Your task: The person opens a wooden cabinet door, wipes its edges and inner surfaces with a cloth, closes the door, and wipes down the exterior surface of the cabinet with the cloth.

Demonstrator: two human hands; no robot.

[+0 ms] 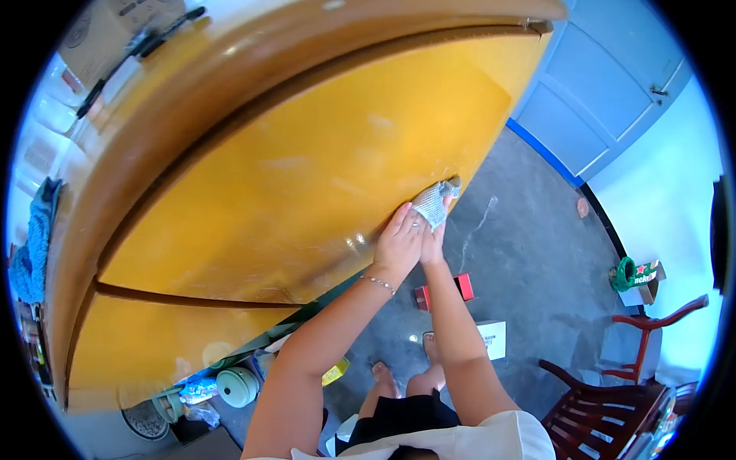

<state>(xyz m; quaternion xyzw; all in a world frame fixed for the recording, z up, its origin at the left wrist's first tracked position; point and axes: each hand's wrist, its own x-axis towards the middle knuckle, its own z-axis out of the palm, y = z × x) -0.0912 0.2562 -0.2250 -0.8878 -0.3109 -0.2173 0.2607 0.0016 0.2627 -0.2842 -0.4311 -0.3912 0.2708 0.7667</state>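
Note:
A grey-and-white knit cloth [431, 205] is bunched against the front of a yellow wooden cabinet [307, 153], near its right edge. My left hand [398, 244], with a ring and a bracelet at the wrist, grips the cloth's lower left side. Close beside it, my right hand [434, 239] holds the same cloth from the right, fingers closed round it. The two hands touch each other. Pale smears and shiny spots show on the yellow panel. Parts of the fingers are hidden by the cloth and by each other.
A blue cloth [34, 245] hangs at the cabinet's left end. Red box [464, 287] and white box [492, 339] lie on the grey floor near my feet. Wooden chairs [602, 414] stand at lower right, a blue door [606, 84] at upper right. A lidded pot [237, 386] is lower left.

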